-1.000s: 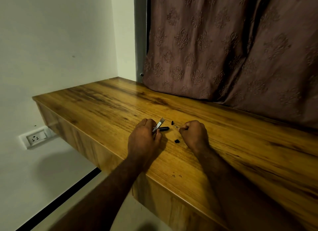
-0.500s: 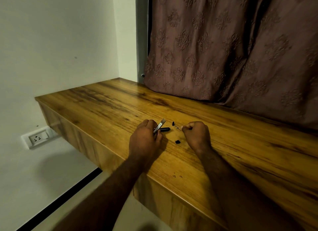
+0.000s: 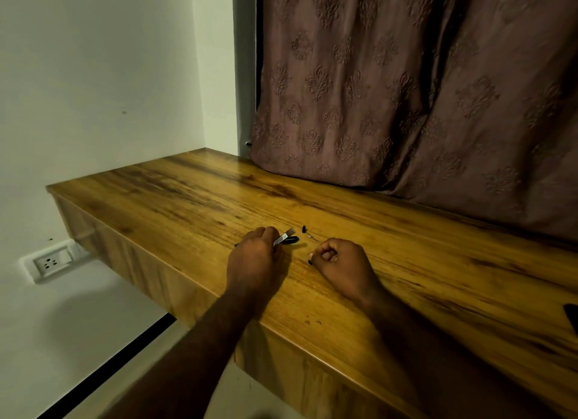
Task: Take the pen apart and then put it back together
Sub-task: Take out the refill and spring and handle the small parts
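Observation:
The pen lies in pieces on the wooden desk (image 3: pixel 406 262). My left hand (image 3: pixel 255 257) grips a silver pen barrel (image 3: pixel 286 235) that sticks out up and to the right; a thin dark tip (image 3: pixel 236 244) shows at the hand's left side. A black pen section (image 3: pixel 293 240) lies just right of the barrel. Beyond it sit a small black cap piece (image 3: pixel 303 229) and a thin spring-like part (image 3: pixel 313 237). My right hand (image 3: pixel 339 267) has its fingers curled, and its fingertips pinch a small black piece (image 3: pixel 310 262) at the desk surface.
A brown patterned curtain (image 3: pixel 406 90) hangs onto the back of the desk. The desk's front edge runs just under my forearms. A wall socket (image 3: pixel 50 262) sits low on the left wall. A dark object (image 3: pixel 572 318) pokes in at the right edge.
My right hand drew back from the spring-like part toward me and closed on the small black piece that lay loose between my hands. My left hand stayed put with the barrel.

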Demonstrator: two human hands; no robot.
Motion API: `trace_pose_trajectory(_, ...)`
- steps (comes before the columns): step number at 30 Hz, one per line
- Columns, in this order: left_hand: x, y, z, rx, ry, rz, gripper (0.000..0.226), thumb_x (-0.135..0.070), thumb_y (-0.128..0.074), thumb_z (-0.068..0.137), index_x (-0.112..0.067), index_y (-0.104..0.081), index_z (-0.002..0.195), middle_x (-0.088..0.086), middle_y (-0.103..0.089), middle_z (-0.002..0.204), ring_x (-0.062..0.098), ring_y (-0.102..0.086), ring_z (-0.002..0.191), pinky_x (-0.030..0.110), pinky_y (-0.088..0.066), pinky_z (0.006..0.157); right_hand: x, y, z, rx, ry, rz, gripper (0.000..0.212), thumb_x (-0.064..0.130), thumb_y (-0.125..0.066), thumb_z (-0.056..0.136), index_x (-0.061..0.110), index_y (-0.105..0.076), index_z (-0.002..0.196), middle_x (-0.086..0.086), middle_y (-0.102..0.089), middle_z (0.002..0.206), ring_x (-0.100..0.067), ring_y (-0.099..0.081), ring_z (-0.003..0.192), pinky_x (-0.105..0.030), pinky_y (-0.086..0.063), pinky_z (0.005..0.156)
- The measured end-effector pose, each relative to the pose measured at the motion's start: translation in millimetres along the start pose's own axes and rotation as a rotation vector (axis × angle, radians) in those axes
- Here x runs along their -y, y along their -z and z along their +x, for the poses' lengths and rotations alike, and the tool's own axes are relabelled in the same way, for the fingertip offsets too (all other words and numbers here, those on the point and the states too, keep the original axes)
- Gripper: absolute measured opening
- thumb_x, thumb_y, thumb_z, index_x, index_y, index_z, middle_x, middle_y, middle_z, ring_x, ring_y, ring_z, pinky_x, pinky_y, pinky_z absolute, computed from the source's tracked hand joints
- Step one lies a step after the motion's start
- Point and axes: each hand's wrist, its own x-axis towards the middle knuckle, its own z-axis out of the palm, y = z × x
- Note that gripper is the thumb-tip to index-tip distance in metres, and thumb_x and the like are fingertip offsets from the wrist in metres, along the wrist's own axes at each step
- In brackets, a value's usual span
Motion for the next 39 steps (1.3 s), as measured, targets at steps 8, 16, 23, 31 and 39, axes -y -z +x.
trace_pose_trajectory(8,0.1,-1.6,-1.2,-0.021,-0.064,0.014,0.019,-0.023,-0.056,0.088,-0.017,-0.061,0.106,0.003,-0.063,0.097,0.023,-0.057,0.089,0.028,-0.035,0.065,1.0,-1.3,-0.1,0.071,0.035,-0.045,0.006,0.024,-0.071,0.085,0.025,-0.072,0.079,0.015,-0.064,0.075,-0.003,-0.060,0.074,-0.026,-0.050,0.070)
trace_pose_trajectory(16,-1.4,-2.4,-3.6,0.007,-0.198,-0.041,0.022,-0.038,-0.058,0.088,-0.023,-0.063,0.103,-0.003,-0.062,0.088,0.016,-0.057,0.077,0.029,-0.044,0.060,9.8,11.7,1.3,-0.047,-0.190,0.749,0.011,0.010,-0.064,0.089,0.013,-0.073,0.084,0.006,-0.068,0.072,-0.007,-0.049,0.059,-0.016,-0.040,0.051)
trace_pose_trajectory(23,-2.5,-4.0,-3.4,0.039,-0.224,-0.027,0.026,-0.034,-0.061,0.085,-0.027,-0.065,0.109,-0.005,-0.064,0.087,0.013,-0.058,0.075,0.023,-0.033,0.056,14.6,2.6,-0.7,0.001,-0.198,0.886,0.009,0.012,-0.065,0.088,0.008,-0.072,0.091,-0.004,-0.064,0.074,-0.010,-0.047,0.058,-0.022,-0.034,0.051)
trace_pose_trajectory(31,-0.2,-7.5,-1.7,0.074,-0.244,-0.054,0.022,-0.036,-0.058,0.085,-0.024,-0.066,0.102,-0.006,-0.063,0.081,0.011,-0.056,0.069,0.029,-0.045,0.057,18.7,-1.6,-2.5,-0.005,-0.146,0.811,0.013,0.008,-0.062,0.091,0.000,-0.070,0.098,0.001,-0.065,0.072,-0.008,-0.045,0.051,-0.015,-0.038,0.045)
trace_pose_trajectory(39,1.7,-9.9,-0.6,0.082,-0.273,-0.090,0.024,-0.033,-0.057,0.087,-0.021,-0.066,0.105,-0.003,-0.063,0.083,0.013,-0.056,0.071,0.035,-0.046,0.060,16.9,-2.2,-1.0,-0.013,-0.175,0.815,0.013,0.012,-0.062,0.092,0.005,-0.071,0.096,-0.001,-0.063,0.069,-0.007,-0.045,0.050,-0.017,-0.036,0.045)
